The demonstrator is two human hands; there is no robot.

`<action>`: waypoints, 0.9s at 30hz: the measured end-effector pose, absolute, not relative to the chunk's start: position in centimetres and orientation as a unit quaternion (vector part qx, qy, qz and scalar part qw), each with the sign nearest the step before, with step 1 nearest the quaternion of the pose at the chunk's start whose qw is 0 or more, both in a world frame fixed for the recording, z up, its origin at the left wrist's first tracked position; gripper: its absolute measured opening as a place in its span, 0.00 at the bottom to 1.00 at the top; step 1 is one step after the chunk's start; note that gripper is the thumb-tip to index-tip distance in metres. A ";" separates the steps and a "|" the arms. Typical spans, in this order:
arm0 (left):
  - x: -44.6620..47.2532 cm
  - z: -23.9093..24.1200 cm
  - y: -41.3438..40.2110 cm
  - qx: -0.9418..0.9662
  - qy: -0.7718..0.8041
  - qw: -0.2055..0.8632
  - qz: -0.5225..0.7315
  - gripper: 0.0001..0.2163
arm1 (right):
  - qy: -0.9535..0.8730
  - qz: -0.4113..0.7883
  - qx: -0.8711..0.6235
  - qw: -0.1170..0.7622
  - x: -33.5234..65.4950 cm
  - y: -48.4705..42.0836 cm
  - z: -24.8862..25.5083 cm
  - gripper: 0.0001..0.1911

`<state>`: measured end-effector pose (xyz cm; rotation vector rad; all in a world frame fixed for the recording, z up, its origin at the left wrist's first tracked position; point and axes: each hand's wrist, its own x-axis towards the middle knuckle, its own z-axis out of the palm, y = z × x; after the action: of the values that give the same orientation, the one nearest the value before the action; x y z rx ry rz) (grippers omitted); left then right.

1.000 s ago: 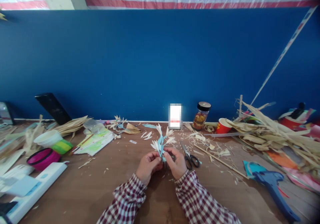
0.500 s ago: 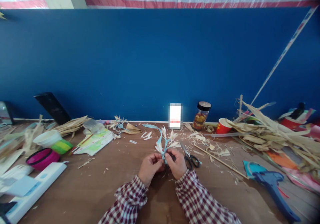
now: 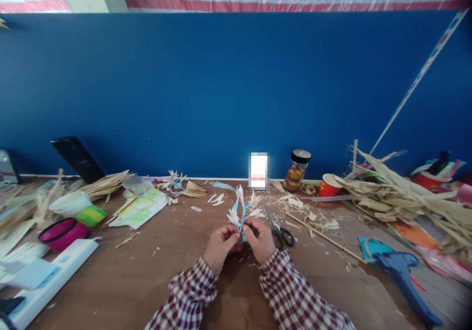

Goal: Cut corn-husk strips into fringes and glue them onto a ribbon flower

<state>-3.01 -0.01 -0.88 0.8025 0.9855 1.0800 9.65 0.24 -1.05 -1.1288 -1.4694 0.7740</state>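
Over the brown table, my left hand (image 3: 220, 245) and my right hand (image 3: 261, 241) meet, both pinched on the base of a small husk sprig (image 3: 243, 208). The sprig has pale pointed leaves and a light blue strip winding up its stem, with a loose blue end curling off to the far left. It stands roughly upright above my fingers. Black-handled scissors (image 3: 280, 230) lie just right of my right hand.
A blue glue gun (image 3: 401, 271) lies at the right front. Dry husks (image 3: 401, 197) are heaped at the right, near a red cup (image 3: 328, 186) and a jar (image 3: 297, 170). Left are a white cup (image 3: 70, 203), a pink bowl (image 3: 61, 232) and a white tray (image 3: 47, 276).
The blue strip has come loose from the sprig and now curls off to the far left. Both hands have shifted slightly right and stay pinched on the stem.
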 end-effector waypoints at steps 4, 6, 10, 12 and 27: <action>-3.0 -0.8 0.0 0.340 0.439 0.673 0.488 0.13 | -0.619 0.333 -0.463 0.540 9.6 0.2 -1.1 0.08; -3.1 -0.7 0.0 0.335 0.439 0.674 0.490 0.12 | -0.612 0.344 -0.459 0.544 9.6 0.3 -1.3 0.10; -3.3 -0.6 0.2 0.323 0.440 0.673 0.499 0.12 | -0.598 0.384 -0.461 0.532 9.7 0.2 -1.3 0.13; -3.5 -0.6 0.4 0.318 0.442 0.667 0.508 0.12 | -0.607 0.389 -0.464 0.515 9.7 0.0 -1.0 0.13; -3.9 -1.4 0.9 0.326 0.442 0.658 0.516 0.14 | -0.644 0.322 -0.491 0.490 9.5 0.1 -1.1 0.07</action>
<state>-3.94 0.95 -1.44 0.7389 1.0003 1.1685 9.52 0.06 -1.05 -1.1932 -1.5640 0.7830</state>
